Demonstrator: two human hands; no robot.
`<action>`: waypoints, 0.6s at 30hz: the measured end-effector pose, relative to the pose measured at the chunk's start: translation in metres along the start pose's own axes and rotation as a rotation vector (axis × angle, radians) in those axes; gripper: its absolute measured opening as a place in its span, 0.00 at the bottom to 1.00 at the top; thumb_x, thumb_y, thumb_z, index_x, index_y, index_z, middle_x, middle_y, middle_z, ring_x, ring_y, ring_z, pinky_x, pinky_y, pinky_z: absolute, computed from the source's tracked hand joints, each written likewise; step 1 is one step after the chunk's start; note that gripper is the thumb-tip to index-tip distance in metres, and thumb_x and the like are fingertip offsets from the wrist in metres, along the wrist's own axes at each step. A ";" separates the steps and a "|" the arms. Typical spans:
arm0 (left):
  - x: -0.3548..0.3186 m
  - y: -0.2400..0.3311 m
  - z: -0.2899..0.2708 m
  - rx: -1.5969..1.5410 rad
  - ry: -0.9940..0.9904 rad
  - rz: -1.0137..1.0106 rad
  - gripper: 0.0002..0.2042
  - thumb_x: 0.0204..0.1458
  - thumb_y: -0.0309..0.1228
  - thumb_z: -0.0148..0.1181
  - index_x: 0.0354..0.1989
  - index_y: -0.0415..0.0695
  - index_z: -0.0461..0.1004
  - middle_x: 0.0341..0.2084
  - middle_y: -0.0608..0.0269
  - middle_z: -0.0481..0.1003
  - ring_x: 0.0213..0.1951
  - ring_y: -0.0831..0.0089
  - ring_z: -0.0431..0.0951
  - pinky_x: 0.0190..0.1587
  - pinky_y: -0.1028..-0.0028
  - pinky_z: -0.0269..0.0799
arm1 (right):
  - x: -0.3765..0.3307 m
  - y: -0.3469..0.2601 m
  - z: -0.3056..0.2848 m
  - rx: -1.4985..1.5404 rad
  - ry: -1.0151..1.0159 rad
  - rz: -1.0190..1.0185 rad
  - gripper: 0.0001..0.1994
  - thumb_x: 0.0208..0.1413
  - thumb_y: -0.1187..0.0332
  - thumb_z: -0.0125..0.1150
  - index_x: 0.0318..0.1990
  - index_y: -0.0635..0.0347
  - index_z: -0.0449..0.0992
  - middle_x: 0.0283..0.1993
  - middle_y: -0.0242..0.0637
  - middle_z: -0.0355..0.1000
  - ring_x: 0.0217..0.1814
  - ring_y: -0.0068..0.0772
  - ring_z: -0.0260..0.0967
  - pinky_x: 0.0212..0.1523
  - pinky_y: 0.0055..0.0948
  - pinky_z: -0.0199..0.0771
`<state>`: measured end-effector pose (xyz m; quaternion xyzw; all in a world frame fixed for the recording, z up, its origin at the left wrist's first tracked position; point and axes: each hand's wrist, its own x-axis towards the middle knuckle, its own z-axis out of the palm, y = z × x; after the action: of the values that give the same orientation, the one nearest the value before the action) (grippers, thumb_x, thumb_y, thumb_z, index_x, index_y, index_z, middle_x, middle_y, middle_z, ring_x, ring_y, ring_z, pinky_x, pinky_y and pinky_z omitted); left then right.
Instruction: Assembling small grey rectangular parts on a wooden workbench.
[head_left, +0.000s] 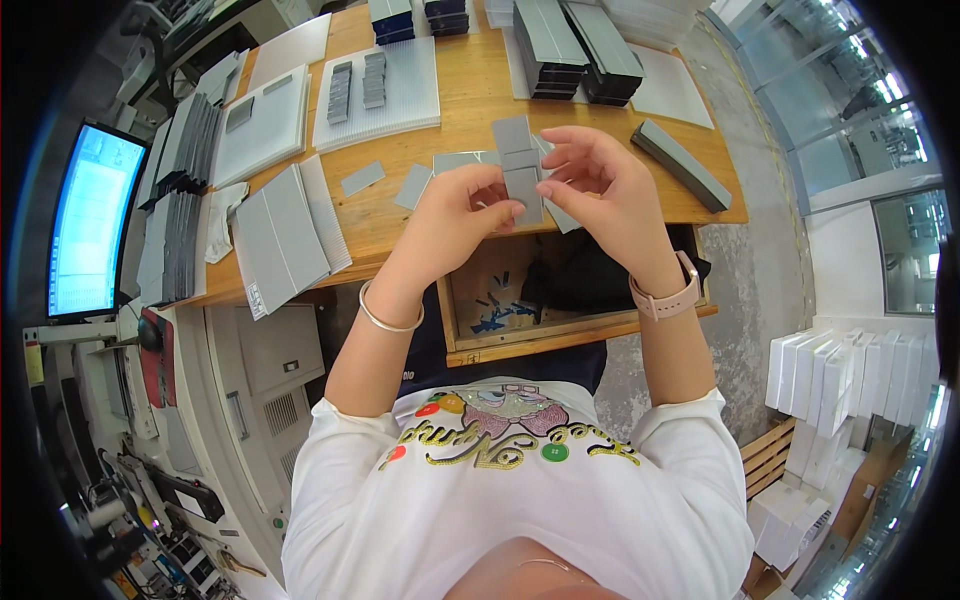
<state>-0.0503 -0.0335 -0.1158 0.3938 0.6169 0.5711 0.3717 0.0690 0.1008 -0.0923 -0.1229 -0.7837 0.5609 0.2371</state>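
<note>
Grey, flat rectangular card pieces were pinched upright between both hands above the near edge of the wooden worktable. Left hand gripped their lower part with thumb and fingers closed; right hand curled around their right side, fingertips closed on them. Below sat an open wooden drawer. Farther off lay stacks of dark grey sheets.

Bright daylight from right windows, sharp centre, fisheye-bent dark rim
</note>
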 end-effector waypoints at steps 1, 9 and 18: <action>0.003 0.000 0.001 0.063 0.045 0.050 0.08 0.43 0.21 0.56 0.34 0.36 0.72 0.22 0.63 0.73 0.26 0.78 0.72 0.31 0.77 0.69 | 0.000 0.000 -0.001 -0.045 0.033 -0.037 0.14 0.42 0.77 0.61 0.39 0.63 0.70 0.29 0.34 0.71 0.29 0.18 0.67 0.29 0.17 0.68; 0.054 0.004 0.038 0.302 0.105 0.317 0.12 0.38 0.21 0.58 0.34 0.38 0.73 0.24 0.54 0.73 0.27 0.66 0.73 0.32 0.73 0.69 | -0.010 0.028 -0.040 -0.203 0.152 0.016 0.06 0.42 0.76 0.60 0.30 0.64 0.72 0.25 0.31 0.71 0.26 0.17 0.66 0.28 0.17 0.67; 0.094 -0.017 0.088 0.327 0.107 0.306 0.11 0.41 0.19 0.55 0.36 0.36 0.73 0.29 0.53 0.75 0.32 0.68 0.76 0.37 0.75 0.70 | -0.016 0.073 -0.078 -0.366 0.227 0.058 0.05 0.45 0.77 0.57 0.30 0.64 0.69 0.24 0.27 0.68 0.24 0.14 0.63 0.26 0.14 0.64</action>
<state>-0.0104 0.0876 -0.1397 0.5068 0.6532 0.5335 0.1786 0.1175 0.1823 -0.1444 -0.2487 -0.8368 0.3984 0.2815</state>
